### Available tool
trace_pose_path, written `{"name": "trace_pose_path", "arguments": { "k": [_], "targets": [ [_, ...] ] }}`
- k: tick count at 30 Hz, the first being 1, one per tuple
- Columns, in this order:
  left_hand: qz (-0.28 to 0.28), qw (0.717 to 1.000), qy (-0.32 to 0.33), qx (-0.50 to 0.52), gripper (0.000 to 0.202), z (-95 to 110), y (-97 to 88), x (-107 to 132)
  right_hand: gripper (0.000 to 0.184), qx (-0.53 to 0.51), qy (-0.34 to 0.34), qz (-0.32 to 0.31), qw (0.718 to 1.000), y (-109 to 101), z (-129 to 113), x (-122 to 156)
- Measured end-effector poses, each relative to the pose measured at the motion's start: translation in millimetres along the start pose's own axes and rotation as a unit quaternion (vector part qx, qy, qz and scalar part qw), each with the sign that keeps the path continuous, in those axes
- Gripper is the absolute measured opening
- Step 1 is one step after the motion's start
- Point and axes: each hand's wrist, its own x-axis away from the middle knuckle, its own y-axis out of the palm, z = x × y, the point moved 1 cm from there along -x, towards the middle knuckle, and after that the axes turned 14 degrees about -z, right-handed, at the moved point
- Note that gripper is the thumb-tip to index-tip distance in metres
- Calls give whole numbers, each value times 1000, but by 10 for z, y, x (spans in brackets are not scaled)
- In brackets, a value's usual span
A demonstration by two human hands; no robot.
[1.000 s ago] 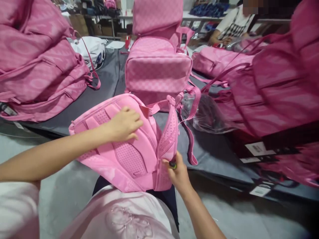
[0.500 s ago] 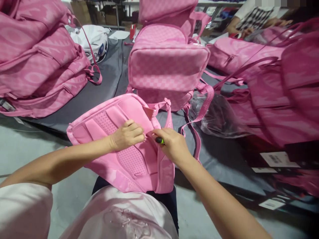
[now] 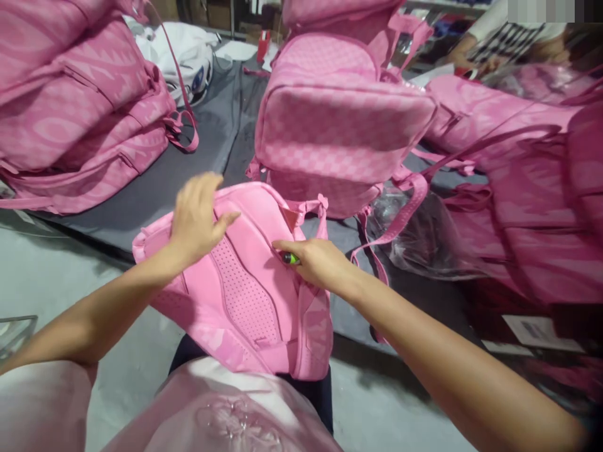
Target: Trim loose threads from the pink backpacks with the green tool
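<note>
A pink backpack [image 3: 252, 216] leans against the table edge in front of me, its padded back panel with a dotted mesh strip facing up. My left hand [image 3: 198, 213] is over the upper left side of that panel, fingers stretched out and thumb apart, holding nothing. Lower right of it, my right hand [image 3: 320, 263] is closed around a small tool with a black and green end [image 3: 290, 257]; the rest of the tool is hidden in the fist. That hand rests at the panel's right side, close to a shoulder strap [image 3: 313, 333].
Pink backpacks are piled on the left [image 3: 94, 107], in the middle [image 3: 339, 125] and on the right [image 3: 527, 207] of the grey-covered table [image 3: 211, 138]. A clear plastic bag [image 3: 419, 238] lies between piles. A white car-shaped bag [image 3: 183, 59] sits behind. A co-worker's arm [image 3: 464, 50] shows at back right.
My left hand has lifted from the panel's middle, moved up and left, and opened. My right hand still holds the tool and has shifted slightly left. The view has turned a little.
</note>
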Motion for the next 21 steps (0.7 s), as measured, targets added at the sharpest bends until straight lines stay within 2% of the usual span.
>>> {"name": "trace_pose_path", "arguments": {
  "k": [3,7,10,12,15,18,21],
  "targets": [
    [-59,998,-19,-33,63,-36,28,-10,35,16,-13,-9,1000,-17,-10,-76],
    [-52,998,-7,-43,61,-44,98,-31,35,47,-16,-26,998,-10,42,-150],
    [-50,998,-4,-26,61,-57,97,-22,28,118,-62,-5,991,73,102,-91],
    [-51,999,-5,-6,58,-54,77,-14,25,187,-108,44,975,147,134,-21],
    [-40,999,5,28,51,-9,29,-21,24,274,-147,168,935,158,127,-14],
    [-22,998,18,50,52,67,-24,-35,19,292,-137,275,906,-63,-2,-254],
    [6,998,21,55,53,87,-60,-26,14,272,-124,299,906,-419,-229,-601]
  ]
}}
